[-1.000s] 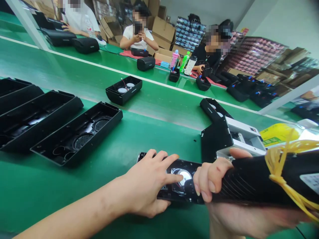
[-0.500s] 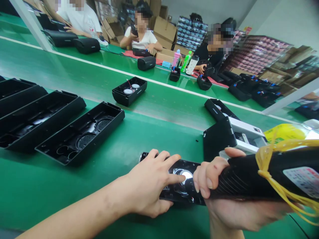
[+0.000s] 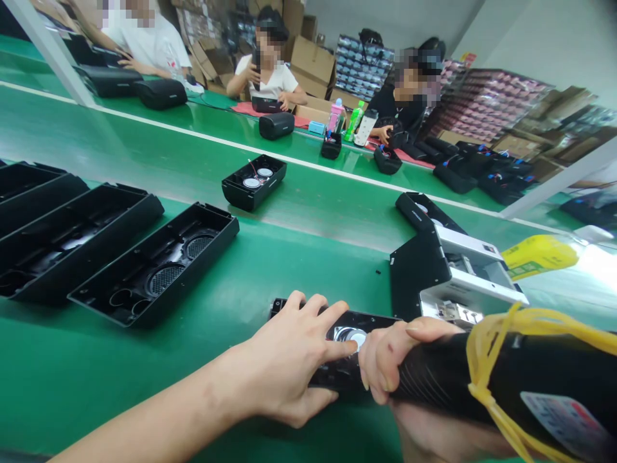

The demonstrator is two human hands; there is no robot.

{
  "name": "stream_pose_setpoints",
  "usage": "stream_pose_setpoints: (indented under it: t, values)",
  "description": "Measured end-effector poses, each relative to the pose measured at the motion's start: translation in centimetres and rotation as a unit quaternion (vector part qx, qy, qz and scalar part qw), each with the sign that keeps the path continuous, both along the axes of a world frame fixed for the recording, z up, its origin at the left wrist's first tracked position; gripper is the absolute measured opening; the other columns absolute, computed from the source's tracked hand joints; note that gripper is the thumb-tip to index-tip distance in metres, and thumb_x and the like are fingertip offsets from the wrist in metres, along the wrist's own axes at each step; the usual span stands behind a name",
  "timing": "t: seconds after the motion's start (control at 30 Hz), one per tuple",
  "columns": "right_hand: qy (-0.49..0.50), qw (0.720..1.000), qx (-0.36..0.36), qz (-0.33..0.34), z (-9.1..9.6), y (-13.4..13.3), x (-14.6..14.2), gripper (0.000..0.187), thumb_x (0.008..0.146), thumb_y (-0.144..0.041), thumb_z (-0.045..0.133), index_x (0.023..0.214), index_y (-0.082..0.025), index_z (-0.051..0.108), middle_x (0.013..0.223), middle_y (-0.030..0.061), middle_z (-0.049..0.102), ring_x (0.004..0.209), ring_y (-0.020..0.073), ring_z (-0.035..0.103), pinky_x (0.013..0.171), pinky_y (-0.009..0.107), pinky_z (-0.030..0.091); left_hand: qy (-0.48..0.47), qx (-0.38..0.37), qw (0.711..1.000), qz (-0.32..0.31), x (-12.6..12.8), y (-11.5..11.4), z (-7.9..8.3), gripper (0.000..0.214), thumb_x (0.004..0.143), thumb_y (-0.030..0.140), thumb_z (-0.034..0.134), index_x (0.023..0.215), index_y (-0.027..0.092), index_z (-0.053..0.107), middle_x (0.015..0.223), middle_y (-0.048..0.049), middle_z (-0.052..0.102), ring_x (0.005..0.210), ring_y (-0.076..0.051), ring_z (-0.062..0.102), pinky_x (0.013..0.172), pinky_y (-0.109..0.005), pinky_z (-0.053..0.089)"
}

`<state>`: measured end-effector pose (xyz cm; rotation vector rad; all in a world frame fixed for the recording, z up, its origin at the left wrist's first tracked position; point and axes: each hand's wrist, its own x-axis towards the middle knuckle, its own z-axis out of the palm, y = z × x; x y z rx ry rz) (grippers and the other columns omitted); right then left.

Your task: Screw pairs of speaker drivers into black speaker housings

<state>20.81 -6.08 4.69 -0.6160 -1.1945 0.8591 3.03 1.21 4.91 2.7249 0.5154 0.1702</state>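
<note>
My left hand [image 3: 294, 360] spans an open black speaker housing [image 3: 332, 379], thumb at the near edge and fingers over the far one, holding it on the green bench. Its index finger reaches the round white-centred speaker driver [image 3: 354, 339] inside. In my right hand [image 3: 390, 360] is a thick black electric screwdriver [image 3: 448, 373], wound with yellow rubber bands [image 3: 486, 360] and carrying a label. The fingers wrap its front end above the right part of the housing. The tool's tip and what it touches are hidden behind my hand.
Several open black housings [image 3: 159, 270] lie at the left. A black and silver machine [image 3: 419, 270] and a yellow bottle [image 3: 542, 254] stand right. Another housing [image 3: 253, 183] with drivers sits on the green belt [image 3: 193, 154]. Co-workers [image 3: 267, 71] sit across it.
My right hand and the screwdriver have shifted left over the housing, dipping slightly. My left hand stays in place. Across the belt, a person's hand has raised a dark tool more upright.
</note>
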Motion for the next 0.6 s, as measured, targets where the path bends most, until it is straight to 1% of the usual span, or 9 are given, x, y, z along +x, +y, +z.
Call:
stream_pose_setpoints:
  t: [0.1,0.2,0.27,0.37,0.47,0.53,0.6]
  values:
    - [-0.02,0.999,-0.012,0.025,-0.1,0.0,0.3,0.028,0.107,-0.048,0.059,0.124,-0.032,0.075,0.066,-0.0031,0.061,0.042,0.0158,0.054,0.039,0.028,0.049,0.0,-0.006,1.0,-0.003,0.0,-0.1,0.0,0.051,0.093,0.051,0.07,0.142,0.038,0.064,0.161,-0.0115,0.05,0.127,-0.04,0.056,0.098,-0.059,0.048]
    - [-0.019,0.999,-0.024,0.031,0.3,0.0,0.3,0.036,0.106,-0.06,0.058,0.12,-0.034,0.078,0.064,-0.003,0.061,0.04,0.0157,0.054,0.037,0.028,0.048,-0.001,-0.012,1.0,0.001,0.0,-0.1,0.1,0.051,0.093,0.05,0.07,0.142,0.037,0.064,0.16,-0.012,0.05,0.128,-0.04,0.056,0.101,-0.061,0.048]
    - [0.004,0.999,-0.04,0.019,0.9,0.1,-0.1,0.039,0.104,-0.063,0.059,0.114,-0.032,0.081,0.06,-0.0025,0.061,0.038,0.0156,0.053,0.037,0.027,0.047,-0.003,-0.019,1.0,0.003,0.0,-0.2,0.2,0.049,0.092,0.048,0.071,0.139,0.037,0.065,0.159,-0.0116,0.051,0.129,-0.039,0.056,0.103,-0.062,0.047]
    - [0.029,0.997,-0.065,0.01,1.9,0.3,-1.0,0.038,0.104,-0.059,0.059,0.107,-0.029,0.082,0.056,-0.0013,0.062,0.038,0.0169,0.055,0.04,0.028,0.049,-0.012,-0.029,0.999,0.014,0.0,-0.3,0.3,0.046,0.09,0.045,0.072,0.135,0.04,0.067,0.158,-0.0095,0.052,0.129,-0.038,0.057,0.105,-0.062,0.047]
    - [0.038,0.997,-0.069,-0.019,2.3,0.4,-1.6,0.049,0.098,-0.074,0.061,0.102,-0.03,0.082,0.052,-0.0028,0.059,0.034,0.0151,0.049,0.035,0.026,0.044,-0.02,-0.036,0.999,0.024,0.0,-0.4,-0.2,0.05,0.087,0.043,0.074,0.136,0.042,0.067,0.16,-0.008,0.052,0.13,-0.038,0.056,0.108,-0.062,0.046]
    - [0.052,0.996,-0.063,-0.042,2.3,-0.1,-1.0,0.056,0.094,-0.081,0.06,0.108,-0.032,0.081,0.054,-0.003,0.059,0.035,0.0154,0.05,0.035,0.027,0.045,-0.022,-0.039,0.999,0.028,-0.1,-0.5,-0.7,0.053,0.084,0.044,0.074,0.136,0.042,0.067,0.163,-0.0074,0.05,0.132,-0.039,0.055,0.111,-0.064,0.044]
    - [0.079,0.993,-0.048,-0.075,2.3,-1.1,0.8,0.052,0.095,-0.078,0.061,0.119,-0.035,0.078,0.057,-0.0034,0.06,0.037,0.0165,0.052,0.038,0.029,0.048,-0.024,-0.04,0.998,0.037,-0.2,-0.7,-1.2,0.056,0.083,0.047,0.075,0.138,0.042,0.066,0.168,-0.0066,0.047,0.135,-0.04,0.054,0.113,-0.066,0.043]
